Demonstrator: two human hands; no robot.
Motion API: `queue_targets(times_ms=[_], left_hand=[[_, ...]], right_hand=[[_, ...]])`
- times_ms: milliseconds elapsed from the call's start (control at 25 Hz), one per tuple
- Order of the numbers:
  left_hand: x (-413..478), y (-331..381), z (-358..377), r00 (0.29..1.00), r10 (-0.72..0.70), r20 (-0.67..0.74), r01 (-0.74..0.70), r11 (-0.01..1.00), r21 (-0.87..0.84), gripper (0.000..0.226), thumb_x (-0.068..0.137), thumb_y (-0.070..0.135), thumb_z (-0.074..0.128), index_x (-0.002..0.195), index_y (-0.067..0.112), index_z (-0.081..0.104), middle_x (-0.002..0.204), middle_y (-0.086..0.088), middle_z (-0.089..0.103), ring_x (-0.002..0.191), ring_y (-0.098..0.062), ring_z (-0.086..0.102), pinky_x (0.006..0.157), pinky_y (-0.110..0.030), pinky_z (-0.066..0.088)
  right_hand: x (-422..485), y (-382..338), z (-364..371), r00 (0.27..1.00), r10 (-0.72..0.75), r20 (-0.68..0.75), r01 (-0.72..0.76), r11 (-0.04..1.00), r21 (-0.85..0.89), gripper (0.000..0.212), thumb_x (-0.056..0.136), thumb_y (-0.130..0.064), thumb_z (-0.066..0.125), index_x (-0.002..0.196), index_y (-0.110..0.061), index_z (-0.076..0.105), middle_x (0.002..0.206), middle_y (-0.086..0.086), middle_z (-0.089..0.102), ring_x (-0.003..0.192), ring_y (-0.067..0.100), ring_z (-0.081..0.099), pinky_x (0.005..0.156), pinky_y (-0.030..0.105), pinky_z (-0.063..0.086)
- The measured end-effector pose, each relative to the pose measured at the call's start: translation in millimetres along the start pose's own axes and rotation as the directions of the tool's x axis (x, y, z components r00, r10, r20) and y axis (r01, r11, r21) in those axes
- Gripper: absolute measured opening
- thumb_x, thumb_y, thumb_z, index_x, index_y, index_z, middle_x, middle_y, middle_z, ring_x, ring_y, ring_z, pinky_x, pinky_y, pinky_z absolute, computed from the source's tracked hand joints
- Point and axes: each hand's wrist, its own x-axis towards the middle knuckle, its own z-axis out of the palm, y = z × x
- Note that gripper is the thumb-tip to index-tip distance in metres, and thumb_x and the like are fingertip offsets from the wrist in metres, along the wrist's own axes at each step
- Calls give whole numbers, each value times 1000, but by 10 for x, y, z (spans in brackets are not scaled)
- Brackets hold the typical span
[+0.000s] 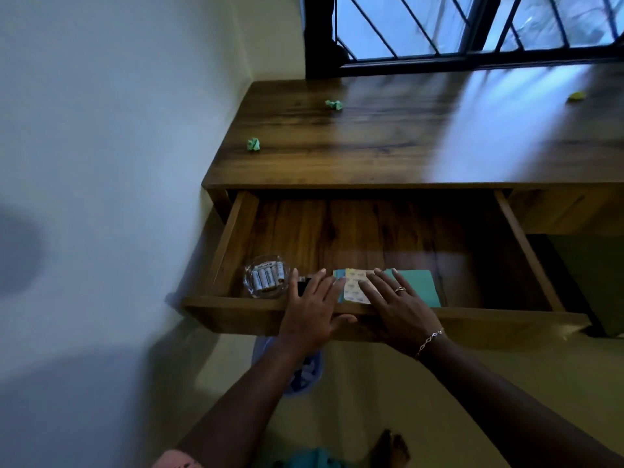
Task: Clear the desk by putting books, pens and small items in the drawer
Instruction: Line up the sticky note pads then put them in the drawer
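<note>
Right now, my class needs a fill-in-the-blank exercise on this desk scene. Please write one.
The drawer stands ___.
The glass bowl holds ___.
On the desk lie ___ crumpled paper balls.
The ring sits on the ___ hand.
Missing words: open, batteries, three, right.

Both flat hands (354, 312) reach into open drawer (526, 244).

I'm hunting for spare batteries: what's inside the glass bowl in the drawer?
The glass bowl holds a few white batteries lying side by side. Anything beneath them is covered and cannot be seen.
</note>
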Motion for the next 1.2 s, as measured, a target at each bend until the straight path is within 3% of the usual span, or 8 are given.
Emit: queue_targets(times_ms=[120,360,560,680,840,920,1040,1200], left_hand=[[34,0,-1,1000,-7,-29,8,998,54,70,82,63,23,134,19,36,132,-5,57,126,-25,51,101,-66,29],[203,-84,48,998,10,-68,-3,995,98,79,82,64,22,144,16,23,146,-12,41,137,-27,24,106,-60,5],[457,-188,86,993,30,-117,-19,996,88,89,80,65,24,149,14,-2,146,-13,39,138,-25,21,109,-54,4],[661,-263,113,987,42,-153,-30,996,83,89,80,63,27,148,14,0,147,-13,39,138,-24,21,110,-53,4],[1042,-378,117,977,49,-205,-30,995,91,90,80,63,30,149,12,3,148,-14,37,139,-25,20,111,-50,4],[1242,-439,116,976,54,-210,-31,993,111,90,80,64,29,149,11,4,151,-16,28,142,-27,13,111,-50,3],[1563,-543,123,972,44,-232,-12,990,137,90,82,64,26,149,9,2,157,-15,-3,143,-27,3,113,-49,2],[1927,-659,102,969,24,-246,14,988,151,95,81,67,26,148,4,0,156,-18,-9,143,-31,3,114,-47,2]], right_hand=[[3,-42,-18,998,59,-32,-60,998,-10,66,84,-59,26,132,-15,37,134,14,53,126,28,48,103,44,23],[120,27,-56,997,55,-46,-56,998,-33,71,80,-59,28,136,-15,34,139,17,46,133,30,38,109,38,9],[354,165,-20,995,33,-92,-41,996,-83,77,80,-63,29,139,-14,31,146,15,34,143,28,5,111,41,8],[552,293,45,985,14,-172,-30,996,-88,84,79,-63,30,147,-14,17,151,13,20,144,24,-9,113,41,7],[926,537,106,962,-2,-274,-23,996,-85,93,75,-63,32,147,-12,1,155,11,-12,144,26,-9,114,41,4],[1114,655,124,957,-12,-291,-13,996,-83,93,74,-62,33,147,-12,3,155,11,-9,144,26,-4,114,42,5],[1405,822,128,946,-11,-323,-17,996,-85,88,79,-61,30,146,-11,4,154,13,1,142,27,4,113,42,7],[1744,1004,77,935,0,-355,-19,998,-52,68,94,-52,6,146,-8,4,154,14,-2,141,28,5,114,43,6]])
